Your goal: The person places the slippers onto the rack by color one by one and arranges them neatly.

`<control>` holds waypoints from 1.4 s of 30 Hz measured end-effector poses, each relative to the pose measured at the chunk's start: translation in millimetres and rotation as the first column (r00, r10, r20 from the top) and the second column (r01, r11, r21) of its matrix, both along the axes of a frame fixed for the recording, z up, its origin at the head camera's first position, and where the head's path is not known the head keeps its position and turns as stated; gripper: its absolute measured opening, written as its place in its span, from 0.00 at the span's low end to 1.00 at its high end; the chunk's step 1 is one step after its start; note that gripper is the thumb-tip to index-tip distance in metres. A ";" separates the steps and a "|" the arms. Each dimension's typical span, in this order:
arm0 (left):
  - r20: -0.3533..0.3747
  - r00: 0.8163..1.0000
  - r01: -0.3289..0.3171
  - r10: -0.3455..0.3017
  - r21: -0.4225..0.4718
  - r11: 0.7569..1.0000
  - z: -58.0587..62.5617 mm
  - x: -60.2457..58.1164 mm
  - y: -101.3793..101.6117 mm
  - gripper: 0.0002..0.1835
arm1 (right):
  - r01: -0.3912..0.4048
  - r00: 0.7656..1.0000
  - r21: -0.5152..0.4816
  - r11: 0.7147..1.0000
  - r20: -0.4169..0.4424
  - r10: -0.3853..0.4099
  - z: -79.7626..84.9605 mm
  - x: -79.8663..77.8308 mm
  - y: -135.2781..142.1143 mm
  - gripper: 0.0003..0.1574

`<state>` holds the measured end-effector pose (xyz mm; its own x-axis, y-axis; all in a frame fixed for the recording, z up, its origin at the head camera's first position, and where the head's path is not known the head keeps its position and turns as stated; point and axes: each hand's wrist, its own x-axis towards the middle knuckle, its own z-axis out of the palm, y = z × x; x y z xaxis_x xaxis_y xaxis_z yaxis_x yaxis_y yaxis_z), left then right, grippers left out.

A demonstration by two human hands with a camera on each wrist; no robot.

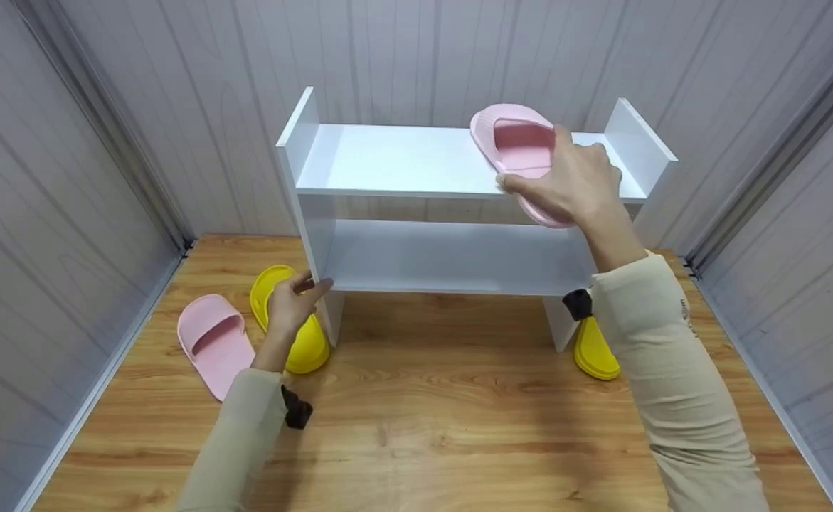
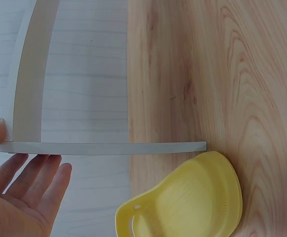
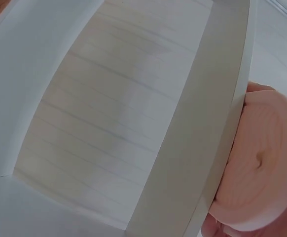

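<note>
A pink slipper (image 1: 486,129) is in my right hand (image 1: 583,178), which grips it by its sides over the right part of the top board of a white two-tier shoe rack (image 1: 395,160). Seen from the right wrist, the end of the slipper (image 3: 262,153) juts past the front edge of the board, and most of the fingers are hidden behind it. Lower down, my left hand (image 1: 289,306) pinches the rack's left side panel (image 2: 104,148), thumb on one face and fingers on the other.
A second pink slipper (image 1: 223,348) lies on the wooden floor (image 1: 416,441) at the left. Beside the rack's left leg is a yellow slipper (image 1: 308,348), partly behind my left hand. Another yellow slipper (image 1: 595,352) shows by the right leg. Panelled walls (image 1: 402,57) enclose the back and sides.
</note>
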<state>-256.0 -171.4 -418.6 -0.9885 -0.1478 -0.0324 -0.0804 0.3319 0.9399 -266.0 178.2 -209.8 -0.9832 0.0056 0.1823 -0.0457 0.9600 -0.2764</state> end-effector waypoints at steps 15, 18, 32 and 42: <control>-0.014 1.000 -0.005 0.005 -0.007 1.000 0.8 1.2 -1.1 0.27 | 0.103 0.993 0.080 0.991 0.044 -0.107 3.8 -11.3 -26.4 0.66; -0.023 1.000 -0.013 0.012 -0.010 1.000 0.6 1.3 -0.9 0.27 | 0.114 0.992 0.094 0.989 0.044 -0.118 4.3 -11.9 -30.9 0.66; -0.017 1.000 -0.004 0.004 -0.016 1.000 0.7 4.0 -4.0 0.27 | 0.125 0.992 0.080 0.989 0.021 -0.127 3.5 -12.6 -45.2 0.65; -0.015 1.000 -0.005 0.004 -0.018 1.000 2.3 6.7 -4.2 0.28 | 0.091 0.996 0.043 0.995 0.008 -0.092 6.7 -9.4 -35.0 0.68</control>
